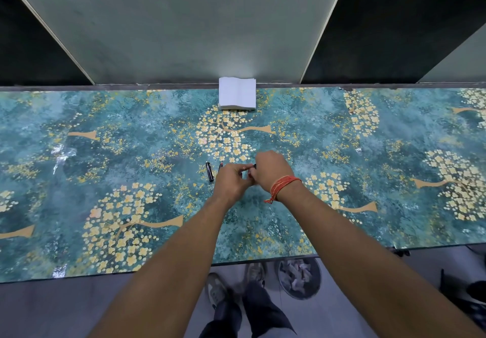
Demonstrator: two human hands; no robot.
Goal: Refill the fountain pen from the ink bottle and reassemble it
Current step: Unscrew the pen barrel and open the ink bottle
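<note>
My two hands meet over the middle of the table (131, 153). My left hand (229, 183) is curled, its fingertips pinched towards the right hand. My right hand (271, 169), with an orange thread band on its wrist, is closed on a small dark pen part (254, 165) whose tip shows above the fingers. Both hands seem to grip this same piece; most of it is hidden. A black pen piece (209, 171) lies on the table just left of my left hand. A thin dark reddish piece (220, 166) pokes out behind the left knuckles. No ink bottle is visible.
A stack of white napkins (237, 93) sits at the table's far edge against the wall panel. Under the near edge stands a waste bin (299, 278) with crumpled paper, beside my shoes (215, 289).
</note>
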